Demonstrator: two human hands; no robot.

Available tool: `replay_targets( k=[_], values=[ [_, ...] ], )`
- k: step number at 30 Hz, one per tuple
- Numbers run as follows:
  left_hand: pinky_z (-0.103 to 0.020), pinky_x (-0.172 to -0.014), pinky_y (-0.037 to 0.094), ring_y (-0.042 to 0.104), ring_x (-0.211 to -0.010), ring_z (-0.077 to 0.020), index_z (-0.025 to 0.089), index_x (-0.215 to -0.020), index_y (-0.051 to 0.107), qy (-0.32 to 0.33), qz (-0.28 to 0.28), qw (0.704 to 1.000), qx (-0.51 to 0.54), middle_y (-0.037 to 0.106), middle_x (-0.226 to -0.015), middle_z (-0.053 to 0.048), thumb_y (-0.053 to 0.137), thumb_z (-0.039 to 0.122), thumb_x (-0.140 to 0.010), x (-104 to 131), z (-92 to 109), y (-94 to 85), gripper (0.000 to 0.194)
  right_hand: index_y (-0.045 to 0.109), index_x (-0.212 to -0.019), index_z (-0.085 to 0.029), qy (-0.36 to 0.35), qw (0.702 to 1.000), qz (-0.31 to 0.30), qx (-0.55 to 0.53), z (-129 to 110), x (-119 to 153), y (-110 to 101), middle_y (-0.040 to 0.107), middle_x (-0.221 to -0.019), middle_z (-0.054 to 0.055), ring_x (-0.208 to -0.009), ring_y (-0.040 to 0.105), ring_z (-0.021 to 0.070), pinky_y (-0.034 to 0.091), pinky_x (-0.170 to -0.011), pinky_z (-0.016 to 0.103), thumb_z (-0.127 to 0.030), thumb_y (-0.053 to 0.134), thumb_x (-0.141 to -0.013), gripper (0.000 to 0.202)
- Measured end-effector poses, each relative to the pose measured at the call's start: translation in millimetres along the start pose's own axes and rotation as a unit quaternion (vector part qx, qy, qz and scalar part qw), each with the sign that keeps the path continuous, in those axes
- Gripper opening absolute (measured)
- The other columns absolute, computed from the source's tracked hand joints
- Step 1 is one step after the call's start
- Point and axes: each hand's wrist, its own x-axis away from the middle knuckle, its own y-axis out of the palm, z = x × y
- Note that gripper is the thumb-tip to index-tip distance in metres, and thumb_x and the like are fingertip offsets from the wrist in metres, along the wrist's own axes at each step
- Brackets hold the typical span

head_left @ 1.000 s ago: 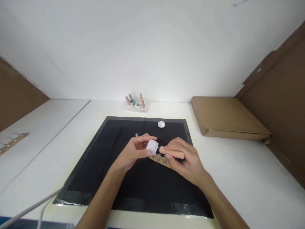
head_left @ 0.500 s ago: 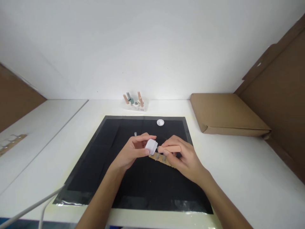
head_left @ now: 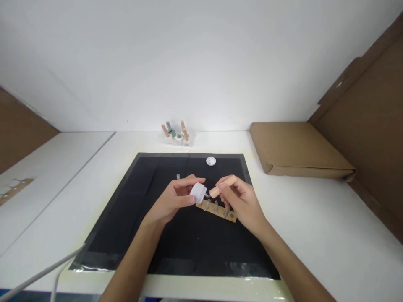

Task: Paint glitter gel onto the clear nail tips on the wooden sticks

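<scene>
In my left hand [head_left: 178,195], thumb and fingers pinch a pale lilac nail polish bottle [head_left: 198,193], tipped so its neck points right. My right hand [head_left: 241,199] is closed on a peach nail polish cap [head_left: 222,187], held slanting with its lower end near the bottle's neck. Between cap and neck a small dark, shiny bit shows; whether it is the brush I cannot tell. Just below both hands, a tan strip [head_left: 231,216] carrying several clear nail tips [head_left: 215,207] lies on the black mat [head_left: 185,247].
A small white round dish [head_left: 210,161] sits on the mat's far part. Behind it, a clear tray [head_left: 178,141] holds several polish bottles. To the right lies a cardboard box [head_left: 302,147]; at far left another tan strip [head_left: 15,189] holds tips. A pale cable [head_left: 47,266] crosses the lower left.
The peach cap has turned in my right hand, from nearly level to slanting up to the right. More of the tan strip is uncovered. My left hand keeps the bottle almost in place.
</scene>
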Motion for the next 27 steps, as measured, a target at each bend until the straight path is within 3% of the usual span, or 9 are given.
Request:
replay_targets(
  k=[6, 11, 19, 27],
  values=[
    [-0.023, -0.061, 0.038, 0.048, -0.068, -0.0133, 0.022, -0.092, 0.078, -0.008, -0.01, 1.0, -0.005, 0.055, -0.073, 0.0, 0.086, 0.037, -0.052, 0, 1, 1.1, 0.044, 0.062, -0.07, -0.016, 0.093, 0.994, 0.04, -0.036, 3, -5, 2, 0.053, -0.054, -0.004, -0.042, 0.043, 0.0062, 0.035, -0.04, 0.018, -0.051, 0.063, -0.08, 0.037],
    [-0.023, -0.061, 0.04, 0.051, -0.067, -0.0135, 0.022, -0.091, 0.078, -0.016, -0.008, 1.0, 0.006, 0.061, -0.074, 0.0, 0.087, 0.034, -0.051, 1, 1, 0.8, 0.043, 0.061, -0.062, -0.014, 0.14, 0.983, 0.072, -0.095, 3, -7, 2, 0.05, -0.049, -0.004, -0.04, 0.041, 0.005, 0.033, -0.038, 0.017, -0.056, 0.067, -0.074, 0.043],
    [-0.025, -0.071, 0.046, 0.062, -0.072, -0.0149, 0.021, -0.093, 0.077, -0.04, 0.04, 0.998, 0.034, 0.073, -0.081, -0.002, 0.087, 0.025, -0.052, 0, 1, -0.5, 0.042, 0.061, -0.059, -0.013, 0.146, 0.976, 0.096, -0.131, -3, -8, -3, 0.047, -0.048, -0.004, -0.041, 0.038, 0.0043, 0.031, -0.037, 0.016, -0.055, 0.069, -0.073, 0.045],
    [-0.03, -0.079, 0.049, 0.064, -0.079, -0.0162, 0.015, -0.094, 0.068, -0.039, 0.103, 0.991, -0.073, 0.072, -0.088, -0.004, 0.081, 0.016, -0.059, -5, -5, 3.5, 0.037, 0.06, -0.059, -0.014, 0.127, 0.977, 0.112, -0.131, -8, -9, -4, 0.047, -0.049, -0.004, -0.042, 0.038, 0.0058, 0.031, -0.037, 0.017, -0.052, 0.069, -0.074, 0.042]
  ],
)
